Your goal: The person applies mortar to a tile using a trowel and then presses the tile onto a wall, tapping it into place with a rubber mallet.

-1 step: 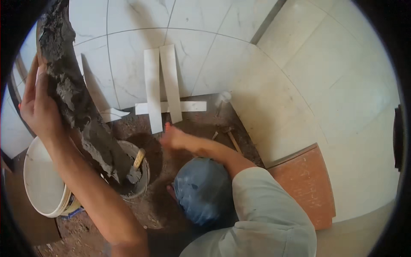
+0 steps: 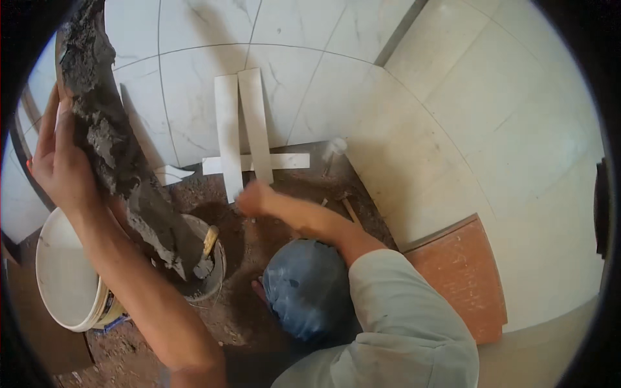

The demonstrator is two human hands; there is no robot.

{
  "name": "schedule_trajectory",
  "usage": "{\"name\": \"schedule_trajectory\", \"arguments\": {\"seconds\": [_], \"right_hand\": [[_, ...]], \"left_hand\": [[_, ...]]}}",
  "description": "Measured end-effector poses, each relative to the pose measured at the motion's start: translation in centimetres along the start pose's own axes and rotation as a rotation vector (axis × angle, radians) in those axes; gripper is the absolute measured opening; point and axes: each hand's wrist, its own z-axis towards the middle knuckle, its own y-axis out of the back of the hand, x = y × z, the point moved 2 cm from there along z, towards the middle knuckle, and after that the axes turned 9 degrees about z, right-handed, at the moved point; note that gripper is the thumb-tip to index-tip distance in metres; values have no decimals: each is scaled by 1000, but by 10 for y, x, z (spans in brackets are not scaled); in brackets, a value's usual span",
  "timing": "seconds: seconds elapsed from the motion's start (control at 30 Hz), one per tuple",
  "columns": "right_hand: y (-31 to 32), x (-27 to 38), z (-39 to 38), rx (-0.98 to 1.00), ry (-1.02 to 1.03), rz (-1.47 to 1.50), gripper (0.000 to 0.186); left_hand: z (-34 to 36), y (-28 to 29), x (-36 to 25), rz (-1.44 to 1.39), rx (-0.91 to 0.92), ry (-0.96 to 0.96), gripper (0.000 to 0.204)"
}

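Mortar-laden tile strip [image 2: 113, 149] held over the grey mortar bucket [image 2: 217, 275], buttering step apparently near done.

Left hand [image 2: 58, 161] is wrapped flat around the strip's upper back edge, fingers spread along it; right hand is not in view, so its state cannot be told. The long, narrow strip runs steeply, top end up at the upper left, lower end pointing down-right into the bucket beside a wooden-handled trowel [image 2: 208, 249]; its mortared face turns rightward. A co-worker's hand [image 2: 255, 197] reaches over bare brown ground toward white cut tile strips [image 2: 242, 129]. Next move likely calls for steady carrying, keeping wet mortar from sliding off.
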Motion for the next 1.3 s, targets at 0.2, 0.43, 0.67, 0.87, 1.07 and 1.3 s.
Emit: {"name": "schedule_trajectory", "arguments": {"seconds": [0.2,0.43,0.67,0.87,1.07,1.3], "right_hand": [[122,-79,22,143,-442,438,31],[206,-101,-137,-64,-738,68,36],[48,42,-339,-448,-1512,241,30],[-67,117,-426,-390,-1245,160,38],[-18,77,-398,-327,-1221,486,29],[-49,-30,-346,-184,-928,851,28]], "left_hand": [[-18,-18,6,-202,16,140,37],[-22,-12,17,-219,-111,171,37],[-42,-48,15,-205,-343,139,43],[-42,-48,-4,-95,-429,178,46],[-39,-38,-22,-257,-372,194,46],[-44,-48,-3,-200,-354,68,41]]}}
